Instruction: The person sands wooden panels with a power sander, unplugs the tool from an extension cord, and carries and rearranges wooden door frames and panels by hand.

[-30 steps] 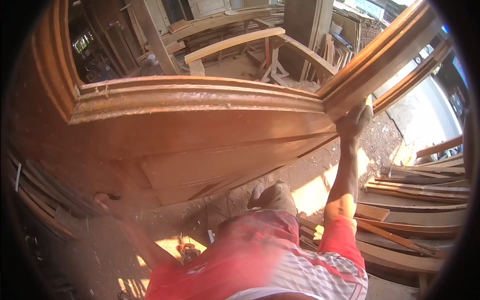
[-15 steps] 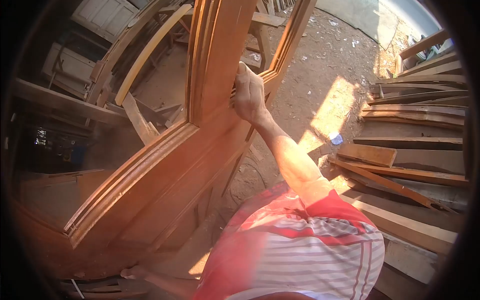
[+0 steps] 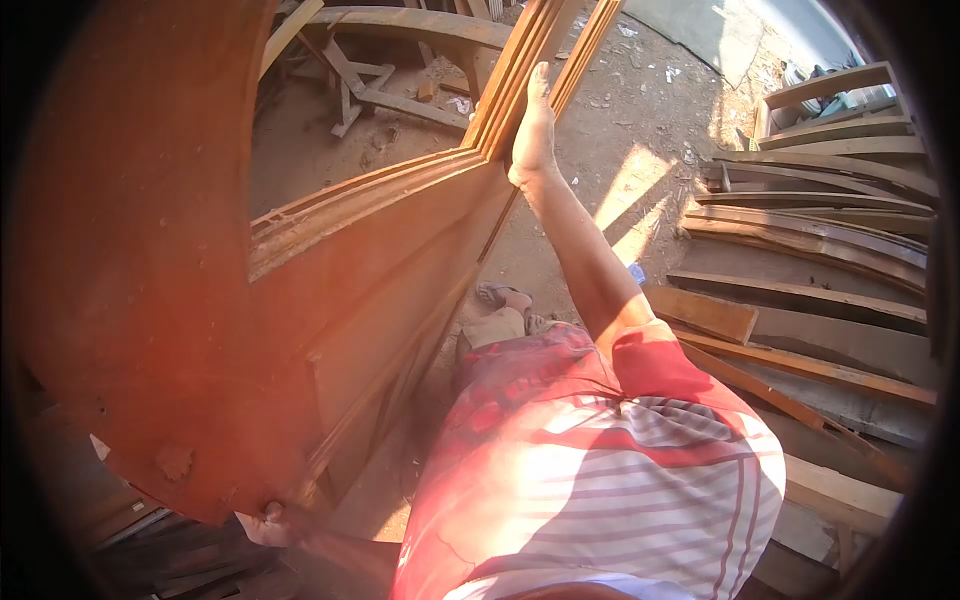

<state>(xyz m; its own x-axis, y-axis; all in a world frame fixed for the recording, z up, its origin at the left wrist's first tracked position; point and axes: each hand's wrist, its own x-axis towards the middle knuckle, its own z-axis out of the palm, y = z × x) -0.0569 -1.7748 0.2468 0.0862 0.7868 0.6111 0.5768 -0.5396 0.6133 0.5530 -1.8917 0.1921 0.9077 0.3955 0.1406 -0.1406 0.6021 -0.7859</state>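
A large reddish-brown wooden door (image 3: 390, 230) with moulded window openings stands tilted across the left and middle of the view. My right hand (image 3: 535, 130) grips the upright between two openings, its thumb lying along the wood; a fingertip seems to show on the other side. At the lower left, my left hand (image 3: 265, 524) holds the door's near edge by a corner, with its fingers partly hidden. A rough, chipped patch (image 3: 175, 461) marks the door's face near that hand.
Long boards and curved wooden pieces (image 3: 810, 235) lie stacked along the right. Behind the door's opening stands a wooden trestle (image 3: 365, 90). Wood scraps litter the dirt floor (image 3: 620, 110). My foot (image 3: 505, 297) is close to the door's lower side.
The door has turned and come nearer, its broad end now filling the left side. My right hand has moved slightly up and right with it. My left hand has come further into view.
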